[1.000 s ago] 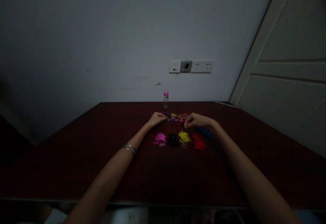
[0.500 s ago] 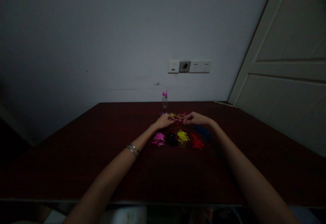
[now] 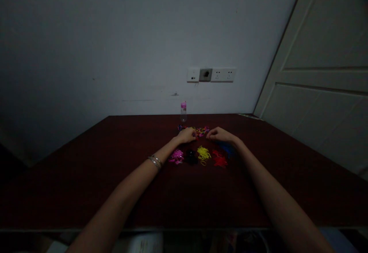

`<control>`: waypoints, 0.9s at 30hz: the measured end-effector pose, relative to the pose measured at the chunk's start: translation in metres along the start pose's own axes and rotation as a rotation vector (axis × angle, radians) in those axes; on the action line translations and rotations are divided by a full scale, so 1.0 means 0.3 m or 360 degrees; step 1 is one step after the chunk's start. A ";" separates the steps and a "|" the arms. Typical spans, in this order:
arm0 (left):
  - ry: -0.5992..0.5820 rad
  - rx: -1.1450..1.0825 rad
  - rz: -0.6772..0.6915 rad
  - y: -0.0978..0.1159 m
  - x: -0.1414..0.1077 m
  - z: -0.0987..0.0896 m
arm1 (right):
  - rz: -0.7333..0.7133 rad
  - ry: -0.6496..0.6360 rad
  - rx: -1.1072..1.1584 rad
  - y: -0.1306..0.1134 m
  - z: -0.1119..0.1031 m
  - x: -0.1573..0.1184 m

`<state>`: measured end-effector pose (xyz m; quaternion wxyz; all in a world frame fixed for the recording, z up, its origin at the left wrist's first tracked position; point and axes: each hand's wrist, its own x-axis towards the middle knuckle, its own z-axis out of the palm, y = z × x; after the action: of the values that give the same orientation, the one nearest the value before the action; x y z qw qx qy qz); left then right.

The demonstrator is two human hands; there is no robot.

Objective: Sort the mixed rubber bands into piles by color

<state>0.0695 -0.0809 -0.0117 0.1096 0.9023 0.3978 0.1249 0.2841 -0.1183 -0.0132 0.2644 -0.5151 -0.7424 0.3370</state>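
A mixed heap of colourful bands (image 3: 202, 131) lies on the dark red table (image 3: 86, 168). My left hand (image 3: 188, 135) is at the heap's near left side, fingers pinched together, with a bit of red by the fingertips. My right hand (image 3: 218, 134) is at the heap's right, its fingers closed; anything between them is too small to make out. Nearer me, separate piles lie in a row: pink (image 3: 176, 156), black (image 3: 191, 156), yellow (image 3: 204, 154) and red (image 3: 220, 158). A blue pile (image 3: 228, 149) is partly hidden behind my right wrist.
An upright clear bottle with a pink top (image 3: 183, 112) is behind the heap, near the wall. Sockets (image 3: 211, 75) are on the wall, and a pale door (image 3: 316, 80) stands at the right. Items show below the table's front edge.
The view has shifted slightly, so the table things appear a little further left. My left hand's fingers have drawn closer together; my right hand is nearly unchanged.
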 end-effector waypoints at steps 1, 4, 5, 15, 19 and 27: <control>-0.0015 0.0017 -0.0005 0.001 0.000 -0.003 | -0.0001 0.0010 -0.0005 0.003 0.000 0.000; -0.0014 -0.0013 -0.0036 0.000 0.000 -0.011 | 0.0006 0.0014 0.0001 0.010 0.001 0.000; -0.0006 -0.0041 -0.0043 -0.002 0.000 -0.014 | 0.0006 0.0019 0.0004 0.011 0.001 -0.001; -0.0169 -0.0673 0.0069 -0.030 -0.023 -0.121 | -0.0062 0.0112 -0.0134 -0.021 0.006 -0.006; -0.0677 -0.0861 0.0167 -0.027 -0.054 -0.166 | -0.0096 0.0134 -0.0271 -0.053 0.031 -0.001; -0.0979 -0.0856 0.0087 -0.007 -0.083 -0.144 | -0.0359 0.0122 -0.0561 -0.079 0.112 0.034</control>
<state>0.0385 -0.0938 0.0252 0.4522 0.8469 0.2756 -0.0483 0.2419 -0.1222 -0.0158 0.2343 -0.4795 -0.8322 0.1504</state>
